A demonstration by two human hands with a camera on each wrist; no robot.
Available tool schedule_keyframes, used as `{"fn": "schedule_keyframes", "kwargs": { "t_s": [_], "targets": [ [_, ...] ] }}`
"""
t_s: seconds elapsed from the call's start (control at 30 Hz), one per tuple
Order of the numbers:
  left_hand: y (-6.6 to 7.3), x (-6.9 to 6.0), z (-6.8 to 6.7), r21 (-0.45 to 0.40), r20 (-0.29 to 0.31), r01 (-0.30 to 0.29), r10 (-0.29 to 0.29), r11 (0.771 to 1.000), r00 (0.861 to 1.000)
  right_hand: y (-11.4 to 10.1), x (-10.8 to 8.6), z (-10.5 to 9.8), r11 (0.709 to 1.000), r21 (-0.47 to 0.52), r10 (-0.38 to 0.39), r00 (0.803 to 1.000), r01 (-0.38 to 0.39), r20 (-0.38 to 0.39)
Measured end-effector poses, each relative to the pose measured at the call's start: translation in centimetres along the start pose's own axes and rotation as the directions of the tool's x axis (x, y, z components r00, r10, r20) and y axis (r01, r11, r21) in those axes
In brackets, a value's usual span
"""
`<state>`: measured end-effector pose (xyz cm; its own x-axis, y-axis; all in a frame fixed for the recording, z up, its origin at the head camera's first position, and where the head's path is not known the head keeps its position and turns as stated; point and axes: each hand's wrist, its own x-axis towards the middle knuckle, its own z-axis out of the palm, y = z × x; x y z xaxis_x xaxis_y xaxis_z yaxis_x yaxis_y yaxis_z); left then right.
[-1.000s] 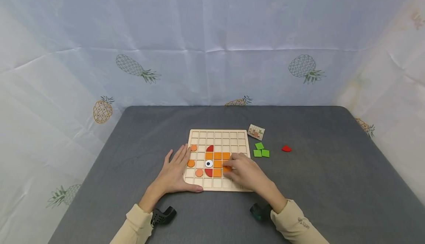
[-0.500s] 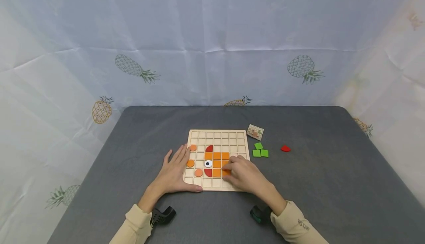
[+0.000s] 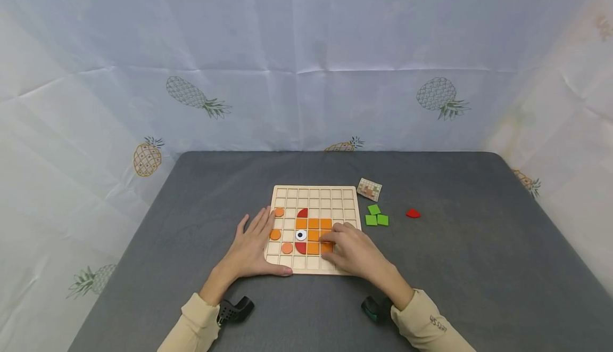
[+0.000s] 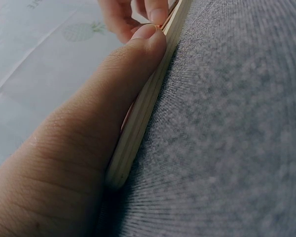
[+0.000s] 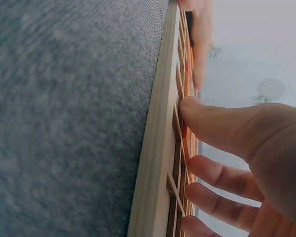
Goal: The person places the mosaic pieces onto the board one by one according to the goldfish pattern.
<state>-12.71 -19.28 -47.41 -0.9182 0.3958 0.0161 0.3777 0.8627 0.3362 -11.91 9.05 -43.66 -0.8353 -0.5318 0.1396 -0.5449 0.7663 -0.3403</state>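
Observation:
My left hand (image 3: 249, 248) rests on the left edge of a wooden grid board (image 3: 316, 194), fingers straight on its side and thumb along the front edge. In the left wrist view the thumb (image 4: 133, 64) lies on the board's edge. My right hand (image 3: 356, 249) is over the board's right part. Its thumb and fingertips stand apart around an orange square tile (image 3: 326, 248) that lies flat in the grid. In the right wrist view the thumb (image 5: 212, 121) and fingertips touch the board. Other orange square tiles (image 3: 313, 223), an eye tile (image 3: 300, 235) and red pieces (image 3: 303, 213) sit in cells.
Orange round pieces (image 3: 287, 247) lie on the board's left part. Three green square tiles (image 3: 371, 220), a small pattern card (image 3: 369, 189) and a red piece (image 3: 413, 213) lie right of the board on the grey tabletop (image 3: 460, 267). A pineapple-print curtain (image 3: 306, 48) hangs behind.
The right index finger has shifted slightly left, and the orange tile near it shows more plainly, flat in the grid. My left hand has stayed in place.

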Motion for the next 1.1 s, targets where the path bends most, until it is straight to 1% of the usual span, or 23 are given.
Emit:
{"fn": "schedule_keyframes", "kwargs": {
  "t_s": [0.23, 0.47, 0.57, 0.7, 0.93, 1.1],
  "targets": [
    [-0.16, -0.04, 0.15, 0.004, -0.028, -0.02, 0.02, 1.0, 0.999, 0.25, -0.01, -0.04, 0.999, 0.023, -0.027, 1.0, 0.027, -0.004],
    [-0.15, -0.05, 0.19, 0.004, -0.029, -0.022, 0.023, 1.0, 0.999, 0.5, 0.08, 0.02, 0.998, 0.042, -0.051, 0.999, 0.051, -0.015],
    [-0.15, -0.08, 0.23, 0.011, -0.034, -0.024, 0.024, 1.0, 0.999, 0.5, 0.13, 0.04, 0.998, 0.046, -0.048, 0.999, 0.049, -0.012],
    [-0.16, -0.11, 0.23, 0.021, -0.042, -0.028, 0.029, 0.999, 0.999, 0.42, 0.2, 0.02, 0.998, 0.037, -0.041, 0.999, 0.041, -0.001],
    [-0.12, -0.05, 0.17, 0.022, -0.036, -0.03, 0.031, 0.999, 0.999, 0.47, 0.18, 0.01, 0.998, -0.026, -0.053, 0.998, 0.054, 0.032],
    [-0.08, -0.1, 0.08, 0.023, -0.036, -0.028, 0.028, 0.999, 0.999, 0.54, 0.21, 0.09, 0.999, -0.021, -0.048, 0.998, 0.049, 0.034]
  ]
}}
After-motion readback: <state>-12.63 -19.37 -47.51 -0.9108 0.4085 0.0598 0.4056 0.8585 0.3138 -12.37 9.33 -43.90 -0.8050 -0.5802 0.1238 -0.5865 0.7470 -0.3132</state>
